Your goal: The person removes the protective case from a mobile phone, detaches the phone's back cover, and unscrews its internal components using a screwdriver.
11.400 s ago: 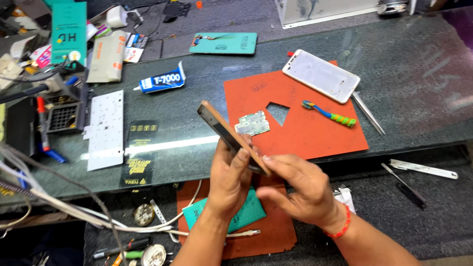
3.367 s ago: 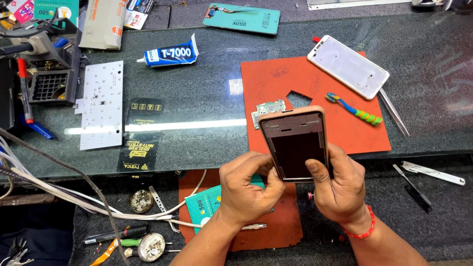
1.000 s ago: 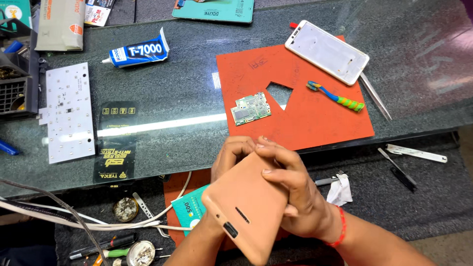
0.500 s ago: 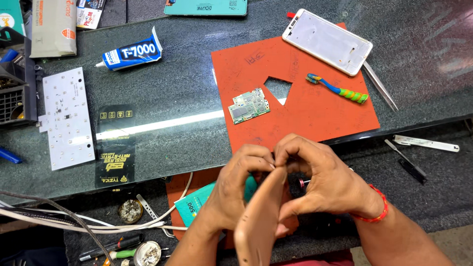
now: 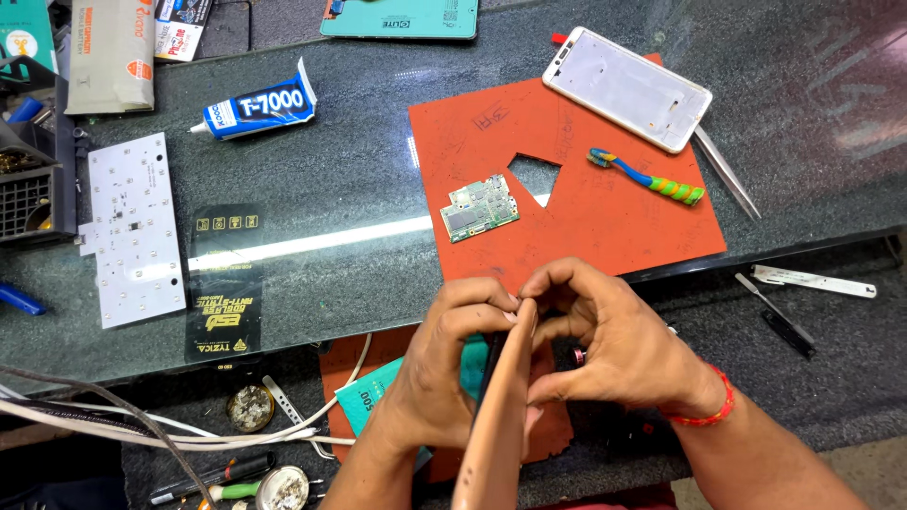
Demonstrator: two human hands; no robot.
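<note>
Both hands clamped on rose-gold phone (image 5: 496, 416), held edge-on toward the camera, in front of the glass bench (image 5: 359, 246). Left hand (image 5: 444, 378) gripping left face, right hand (image 5: 619, 345) gripping right face, fingertips meeting at top edge. Behind on red mat (image 5: 586, 227): circuit board (image 5: 479, 207), toothbrush (image 5: 648, 177), white phone frame (image 5: 626, 87). Glue tube (image 5: 257, 102) further left.

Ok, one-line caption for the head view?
Both hands grip a rose-gold phone edge-on, below the orange mat.
</note>
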